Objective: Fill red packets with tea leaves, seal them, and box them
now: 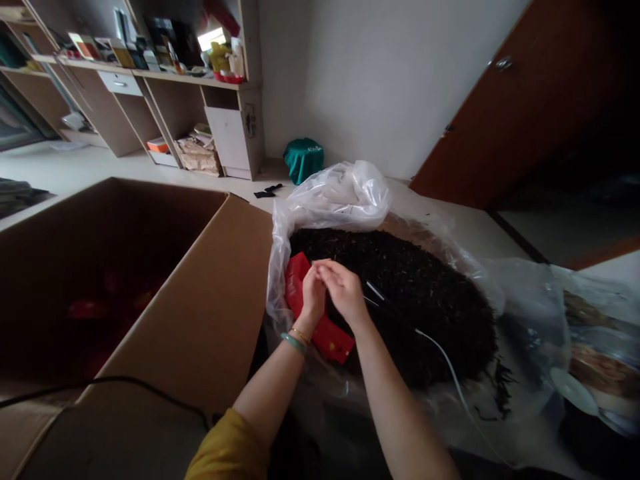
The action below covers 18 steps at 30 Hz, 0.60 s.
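My left hand (313, 297), with a green bangle and a thin gold bracelet (300, 335) at the wrist, meets my right hand (345, 287) at the fingertips. Fingers on both hands are closed; whatever they pinch is hidden or too small to make out. Directly beneath and behind them are red packets (332, 341), partly covered by my hands. These lie at the left edge of a heap of dark, shredded dried leaves (425, 287), resembling loose tea, inside a large clear plastic bag (340, 190) with its mouth spread wide.
A deep cardboard box (200, 300) stands at left, dim red items (90, 309) inside. A black cable (140, 380) crosses its side. Over the leaves runs a white cable (453, 367). Clear bags (600, 360) lie right. Behind are a shelf unit (230, 137), teal bundle (303, 160) and brown door (500, 100).
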### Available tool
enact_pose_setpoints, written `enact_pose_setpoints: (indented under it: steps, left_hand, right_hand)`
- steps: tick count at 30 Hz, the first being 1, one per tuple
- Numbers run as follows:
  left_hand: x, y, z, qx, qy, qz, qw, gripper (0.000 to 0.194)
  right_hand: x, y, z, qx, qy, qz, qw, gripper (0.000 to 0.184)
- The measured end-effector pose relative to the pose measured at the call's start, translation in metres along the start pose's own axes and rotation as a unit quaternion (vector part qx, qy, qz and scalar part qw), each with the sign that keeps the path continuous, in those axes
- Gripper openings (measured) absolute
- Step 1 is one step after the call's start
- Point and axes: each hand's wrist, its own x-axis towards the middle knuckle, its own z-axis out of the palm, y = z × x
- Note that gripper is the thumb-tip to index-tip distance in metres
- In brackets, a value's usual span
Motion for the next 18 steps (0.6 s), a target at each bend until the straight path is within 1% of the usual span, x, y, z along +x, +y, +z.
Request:
enact_pose_setpoints:
  steps: [2,3,4,6,7,9,13,16,18]
  left_hand:
    - [-0.002,0.002,0.001,-0.015,-0.011,-0.001,1.000,0.033]
    - [-0.003,0.003,0.001,-0.016,-0.019,-0.004,1.000,0.032]
    - [-0.004,0.004,0.002,-0.016,-0.026,-0.005,1.000,0.031]
    - [-0.006,0.007,0.004,-0.009,-0.032,-0.001,0.999,0.031]
    - [-0.007,0.008,0.005,-0.004,-0.037,0.002,0.999,0.031]
    - [-0.010,0.012,0.008,0.003,-0.054,0.002,0.999,0.030]
    - [-0.016,0.023,0.016,0.014,-0.112,0.009,0.994,0.028]
    - [-0.018,0.031,0.017,0.043,-0.141,0.046,0.988,0.027]
    - [-0.018,0.034,0.015,0.072,-0.132,0.087,0.985,0.025]
  right_hand:
    - [-0.016,0.033,-0.026,-0.025,0.040,0.024,0.999,0.022]
    - [-0.027,0.046,-0.035,-0.054,0.057,0.028,0.996,0.018]
    - [-0.038,0.056,-0.041,-0.079,0.049,0.035,0.995,0.014]
    - [-0.062,0.068,-0.044,-0.113,-0.011,0.051,0.992,0.008]
    - [-0.072,0.070,-0.044,-0.129,-0.031,0.060,0.989,0.011]
    - [-0.087,0.070,-0.041,-0.156,-0.028,0.074,0.985,0.014]
    - [-0.095,0.066,-0.042,-0.191,0.003,0.102,0.976,0.002]
    - [-0.095,0.066,-0.048,-0.206,0.036,0.068,0.975,0.007]
    - [-0.096,0.067,-0.050,-0.210,0.065,0.033,0.975,0.010]
